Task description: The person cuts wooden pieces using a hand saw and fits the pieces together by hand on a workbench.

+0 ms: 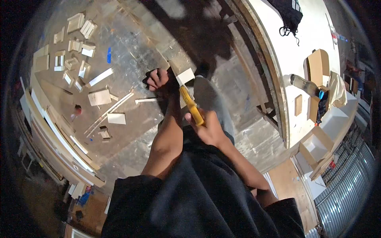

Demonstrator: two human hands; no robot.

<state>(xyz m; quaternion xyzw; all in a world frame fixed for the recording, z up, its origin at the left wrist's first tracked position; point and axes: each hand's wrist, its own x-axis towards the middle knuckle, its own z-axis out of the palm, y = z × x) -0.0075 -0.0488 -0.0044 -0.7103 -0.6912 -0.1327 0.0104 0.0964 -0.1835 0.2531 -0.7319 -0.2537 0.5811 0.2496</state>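
Observation:
A hand saw with a yellow handle (192, 106) is in my right hand (207, 129), whose fingers are wrapped round the handle. The saw's narrow blade points up and away from me, beside a small white-faced board (185, 76). My left hand (158, 79) is to the left of the blade, with its fingers curled; part of it is dark, and whatever it may grip is hidden. My knee or leg in grey cloth (212, 97) is right of the board.
Many small wooden pieces (99, 97) and thin strips (109, 113) lie on the floor at left. Long boards (51, 123) are stacked at the far left. A white table (278, 51) at right holds a bottle (303, 84) and cardboard-coloured pieces (318, 63).

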